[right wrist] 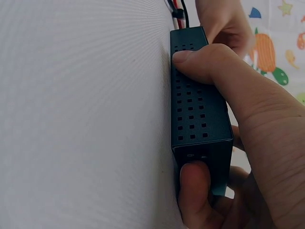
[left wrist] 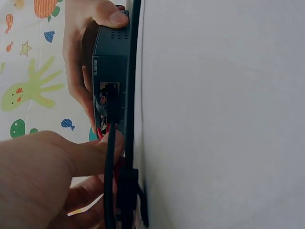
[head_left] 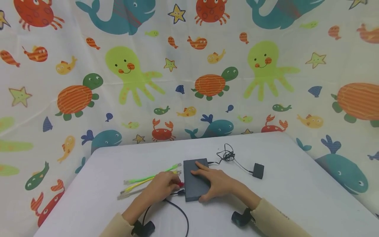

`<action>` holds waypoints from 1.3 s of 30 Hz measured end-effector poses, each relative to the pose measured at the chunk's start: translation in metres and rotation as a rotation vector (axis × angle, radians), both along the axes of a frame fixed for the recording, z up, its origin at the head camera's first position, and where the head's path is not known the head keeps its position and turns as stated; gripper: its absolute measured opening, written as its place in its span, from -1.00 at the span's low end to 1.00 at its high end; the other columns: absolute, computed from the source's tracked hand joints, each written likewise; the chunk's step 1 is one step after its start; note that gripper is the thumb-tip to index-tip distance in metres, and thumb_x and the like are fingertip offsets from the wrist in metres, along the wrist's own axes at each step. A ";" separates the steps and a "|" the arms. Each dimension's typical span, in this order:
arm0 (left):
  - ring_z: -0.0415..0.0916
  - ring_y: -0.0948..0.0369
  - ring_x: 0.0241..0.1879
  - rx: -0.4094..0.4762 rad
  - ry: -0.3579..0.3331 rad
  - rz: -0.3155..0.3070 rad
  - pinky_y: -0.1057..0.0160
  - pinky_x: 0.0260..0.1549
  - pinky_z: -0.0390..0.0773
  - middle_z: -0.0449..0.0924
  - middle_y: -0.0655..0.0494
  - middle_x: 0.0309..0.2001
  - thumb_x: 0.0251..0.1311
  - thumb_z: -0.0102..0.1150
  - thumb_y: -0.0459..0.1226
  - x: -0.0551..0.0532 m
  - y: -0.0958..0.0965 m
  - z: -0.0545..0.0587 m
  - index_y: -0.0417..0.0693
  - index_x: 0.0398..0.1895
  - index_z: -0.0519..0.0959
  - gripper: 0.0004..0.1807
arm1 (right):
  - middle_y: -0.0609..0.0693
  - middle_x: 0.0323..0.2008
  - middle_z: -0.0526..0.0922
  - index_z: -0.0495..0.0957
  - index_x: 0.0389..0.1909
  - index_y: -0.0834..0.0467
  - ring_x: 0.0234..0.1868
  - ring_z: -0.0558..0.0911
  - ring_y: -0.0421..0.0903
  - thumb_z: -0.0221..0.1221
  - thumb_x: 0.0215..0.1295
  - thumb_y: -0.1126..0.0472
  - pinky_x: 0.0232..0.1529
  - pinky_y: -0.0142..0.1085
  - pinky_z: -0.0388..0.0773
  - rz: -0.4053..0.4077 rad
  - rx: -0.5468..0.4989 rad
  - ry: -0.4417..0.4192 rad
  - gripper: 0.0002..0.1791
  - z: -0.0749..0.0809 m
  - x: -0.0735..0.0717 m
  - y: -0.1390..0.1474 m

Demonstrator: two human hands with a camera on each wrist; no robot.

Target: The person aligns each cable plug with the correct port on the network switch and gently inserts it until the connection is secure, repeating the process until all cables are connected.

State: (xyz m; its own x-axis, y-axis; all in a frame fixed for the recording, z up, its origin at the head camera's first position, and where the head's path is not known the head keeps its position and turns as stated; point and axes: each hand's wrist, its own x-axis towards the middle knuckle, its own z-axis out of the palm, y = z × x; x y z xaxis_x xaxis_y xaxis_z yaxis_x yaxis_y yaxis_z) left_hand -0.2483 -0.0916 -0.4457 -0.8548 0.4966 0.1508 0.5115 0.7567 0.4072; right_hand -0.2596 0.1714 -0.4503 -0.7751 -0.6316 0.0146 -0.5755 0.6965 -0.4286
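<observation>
On the table lies a dark network switch (head_left: 193,191) with rows of small square vent holes along its side. My right hand (head_left: 220,182) grips it, thumb against the vented side (right wrist: 189,112), another finger on the end face and the rest spread over the top. At the port side, my left hand (head_left: 161,187) pinches a red network cable (head_left: 181,185) right at the ports. Beside it, a black network cable (left wrist: 110,157) is plugged into a port of the switch. The left fingers partly hide the red plug.
Green (head_left: 148,179), yellow (head_left: 137,187) and grey (head_left: 125,195) network cables lie left of the switch. A thin bundled power cord (head_left: 228,155) runs from the switch to a black power adapter (head_left: 258,171). A sea-animal curtain (head_left: 189,115) hangs behind the white table (head_left: 296,184).
</observation>
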 end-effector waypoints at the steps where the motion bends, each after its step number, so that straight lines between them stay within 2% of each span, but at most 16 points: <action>1: 0.50 0.44 -0.35 0.009 -0.010 -0.004 0.37 -0.33 0.53 0.63 0.36 -0.36 0.13 0.31 -0.26 0.000 -0.001 -0.001 0.14 -0.29 0.69 -0.89 | -0.17 0.56 -0.12 0.14 0.41 -0.41 0.44 0.26 0.12 0.34 -0.21 -0.43 0.28 0.15 0.32 0.000 0.003 0.001 0.05 -0.001 0.000 0.000; 5: 0.49 0.43 -0.37 0.028 -0.033 -0.015 0.37 -0.36 0.51 0.62 0.35 -0.36 0.15 0.29 -0.27 -0.001 -0.003 -0.003 0.15 -0.28 0.68 -0.90 | -0.19 0.56 -0.12 0.13 0.41 -0.42 0.44 0.27 0.13 0.34 -0.22 -0.44 0.28 0.16 0.32 -0.010 0.016 0.002 0.06 -0.002 0.000 -0.001; 13: 0.47 0.44 -0.38 0.007 -0.023 -0.012 0.37 -0.36 0.51 0.62 0.33 -0.38 0.14 0.31 -0.22 -0.001 -0.007 -0.003 0.09 -0.29 0.67 -0.92 | -0.17 0.56 -0.12 0.14 0.41 -0.42 0.44 0.27 0.12 0.32 -0.20 -0.44 0.26 0.16 0.33 0.002 0.015 0.011 0.04 -0.002 0.000 -0.002; 26: 0.44 0.43 -0.41 -0.054 -0.078 -0.071 0.38 -0.38 0.50 0.63 0.36 -0.38 0.13 0.32 -0.24 0.001 -0.010 0.007 0.10 -0.29 0.67 -0.92 | -0.18 0.56 -0.12 0.14 0.41 -0.41 0.45 0.26 0.11 0.33 -0.19 -0.44 0.27 0.16 0.33 0.003 0.007 0.004 0.04 -0.001 0.002 -0.001; 32: 0.48 0.47 -0.39 -0.065 -0.054 -0.110 0.40 -0.37 0.53 0.65 0.36 -0.38 0.10 0.34 -0.26 0.002 -0.009 0.009 0.08 -0.31 0.68 -0.91 | -0.18 0.56 -0.12 0.14 0.41 -0.40 0.45 0.25 0.12 0.33 -0.19 -0.44 0.28 0.16 0.32 0.000 0.006 0.000 0.04 -0.001 0.002 0.000; 39: 0.48 0.47 -0.39 -0.038 -0.052 -0.094 0.40 -0.37 0.51 0.66 0.36 -0.37 0.09 0.35 -0.27 0.003 -0.009 0.013 0.09 -0.31 0.69 -0.90 | -0.19 0.55 -0.11 0.15 0.41 -0.40 0.45 0.25 0.09 0.34 -0.20 -0.43 0.29 0.13 0.32 -0.001 0.001 -0.004 0.04 0.001 0.002 0.000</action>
State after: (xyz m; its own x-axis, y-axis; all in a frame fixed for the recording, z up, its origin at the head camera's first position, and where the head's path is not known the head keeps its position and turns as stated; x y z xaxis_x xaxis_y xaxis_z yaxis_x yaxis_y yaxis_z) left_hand -0.2449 -0.1007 -0.4326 -0.8103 0.5795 0.0871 0.5600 0.7219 0.4065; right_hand -0.2571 0.1710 -0.4494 -0.7758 -0.6309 0.0107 -0.5732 0.6975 -0.4300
